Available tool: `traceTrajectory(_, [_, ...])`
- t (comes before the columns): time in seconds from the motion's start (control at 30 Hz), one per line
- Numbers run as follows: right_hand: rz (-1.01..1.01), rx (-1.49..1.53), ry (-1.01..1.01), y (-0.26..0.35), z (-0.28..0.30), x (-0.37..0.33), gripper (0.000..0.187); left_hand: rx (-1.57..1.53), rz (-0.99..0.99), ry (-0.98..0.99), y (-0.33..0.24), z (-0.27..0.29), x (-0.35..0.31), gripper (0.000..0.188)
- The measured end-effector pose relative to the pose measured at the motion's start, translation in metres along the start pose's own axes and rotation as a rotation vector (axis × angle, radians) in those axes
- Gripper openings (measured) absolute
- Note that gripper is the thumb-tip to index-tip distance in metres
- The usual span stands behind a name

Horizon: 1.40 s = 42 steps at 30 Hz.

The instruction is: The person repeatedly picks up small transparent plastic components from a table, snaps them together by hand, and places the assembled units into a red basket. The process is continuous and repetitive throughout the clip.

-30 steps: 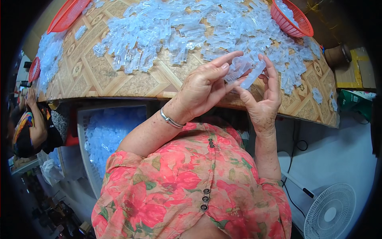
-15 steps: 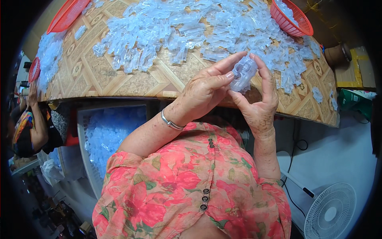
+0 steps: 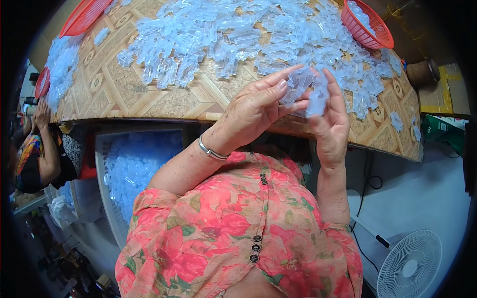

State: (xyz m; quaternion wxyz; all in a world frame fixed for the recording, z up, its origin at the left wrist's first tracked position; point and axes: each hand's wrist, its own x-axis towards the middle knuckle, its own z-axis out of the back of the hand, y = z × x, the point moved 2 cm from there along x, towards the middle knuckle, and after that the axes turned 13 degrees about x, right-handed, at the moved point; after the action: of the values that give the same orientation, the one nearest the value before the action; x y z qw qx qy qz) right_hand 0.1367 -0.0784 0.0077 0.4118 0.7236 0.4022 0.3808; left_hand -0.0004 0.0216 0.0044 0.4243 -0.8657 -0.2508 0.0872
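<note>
Above the table's near edge, my left hand pinches a clear plastic piece with curved edges between thumb and fingers. Close beside it my right hand holds a second clear plastic piece between its thumb and fingers. The two pieces are tilted apart; whether they touch somewhere is hard to tell, as the clear plastic blurs together. Beyond my hands, a wide heap of similar clear plastic pieces is spread over the patterned table.
A red basket with clear pieces stands at the far right, another red basket at the far left. Under the table edge is a white crate of clear pieces. At left a co-worker's hands show. A white fan stands lower right.
The clear plastic held as one cluster between both hands now shows as two pieces, one in each hand. My right hand has turned and shifted slightly right.
</note>
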Motion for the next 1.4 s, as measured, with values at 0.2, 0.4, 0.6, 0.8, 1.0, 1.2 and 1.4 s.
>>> traceTrajectory(0.2, [-0.056,0.268,-0.111,-0.003,0.009,0.003,0.064,0.031,0.039,-0.034,-0.006,0.008,-0.001,0.049])
traceTrajectory(0.4, [-0.18,0.496,-0.14,-0.004,0.016,0.006,0.056,0.128,0.068,-0.089,-0.014,0.012,-0.006,0.046])
traceTrajectory(0.6, [-0.214,0.327,-0.127,-0.002,0.019,0.008,0.053,0.224,0.12,-0.124,-0.02,0.024,-0.012,0.046])
traceTrajectory(0.8, [-0.171,0.084,-0.172,0.008,0.025,0.01,0.044,0.735,0.185,-0.116,-0.026,0.036,-0.024,0.039])
traceTrajectory(1.0, [-0.092,-0.268,-0.299,0.021,0.053,-0.002,0.03,1.048,0.188,-0.138,-0.027,0.038,-0.027,0.033])
traceTrajectory(1.2, [-0.118,-0.586,-0.307,0.022,0.065,-0.013,0.021,1.655,-0.314,-0.183,-0.025,0.039,-0.018,0.036])
traceTrajectory(1.4, [-0.025,-0.785,-0.329,0.02,0.052,0.001,0.019,1.714,-0.335,-0.265,-0.03,0.033,-0.016,0.039])
